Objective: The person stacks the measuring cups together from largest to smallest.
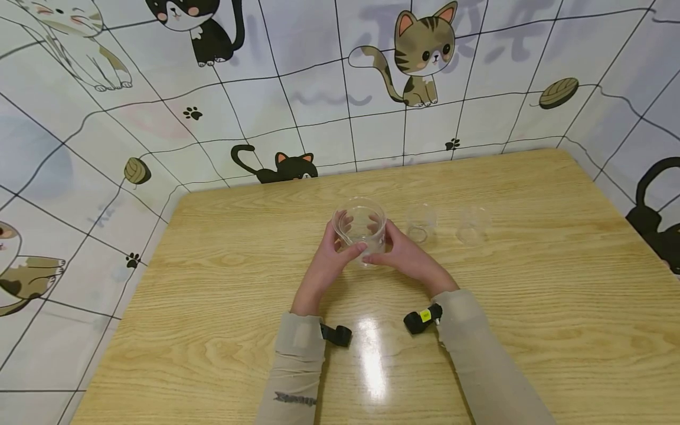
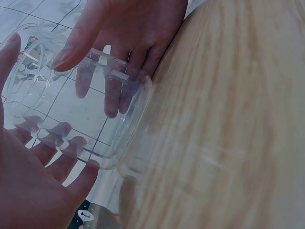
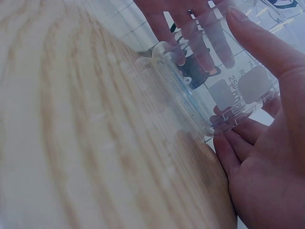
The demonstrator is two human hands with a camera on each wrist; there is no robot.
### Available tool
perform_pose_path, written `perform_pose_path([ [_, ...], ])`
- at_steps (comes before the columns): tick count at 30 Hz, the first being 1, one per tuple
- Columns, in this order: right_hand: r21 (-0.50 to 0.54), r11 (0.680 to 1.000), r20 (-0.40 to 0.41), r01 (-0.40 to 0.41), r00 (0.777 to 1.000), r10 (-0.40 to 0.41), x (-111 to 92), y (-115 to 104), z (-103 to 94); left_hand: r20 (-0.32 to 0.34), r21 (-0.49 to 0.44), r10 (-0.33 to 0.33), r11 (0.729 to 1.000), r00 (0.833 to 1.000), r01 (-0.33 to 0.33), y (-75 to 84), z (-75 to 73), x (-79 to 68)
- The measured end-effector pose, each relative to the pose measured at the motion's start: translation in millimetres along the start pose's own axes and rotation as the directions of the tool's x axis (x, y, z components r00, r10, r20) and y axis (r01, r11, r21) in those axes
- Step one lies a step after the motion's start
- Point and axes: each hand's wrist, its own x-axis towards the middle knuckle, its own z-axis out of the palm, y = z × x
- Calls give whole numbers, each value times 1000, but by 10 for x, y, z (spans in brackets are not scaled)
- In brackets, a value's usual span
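A clear glass beaker stands upright between both hands near the middle of the wooden table. My left hand grips its left side, with the fingers curved round the wall and the thumb across the front. On the opposite side my right hand holds it the same way, the two thumbs close together at the front. White printed markings on the beaker show in the right wrist view. Its base is right at the tabletop in both wrist views.
Two smaller clear glass vessels, one just right of my right hand and another farther right, stand on the table. A cat-patterned white cloth rises behind the table's far edge and along both sides.
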Motion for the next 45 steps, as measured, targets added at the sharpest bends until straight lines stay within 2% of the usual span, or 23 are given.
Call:
perform_pose_path([
  [20, 17, 1000, 2, 3, 1000, -3, 26, 64, 3, -1, -1, 1, 1000, 1000, -1, -1, -1, 2],
  [38, 6, 1000, 18, 0, 1000, 0, -15, -14, -12, -6, 2, -15, 1000, 1000, 15, -7, -6, -2],
  [45, -6, 1000, 35, 21, 999, -21, 56, 161, -33, -7, 10, -20, 1000, 1000, 20, -8, -14, -7],
])
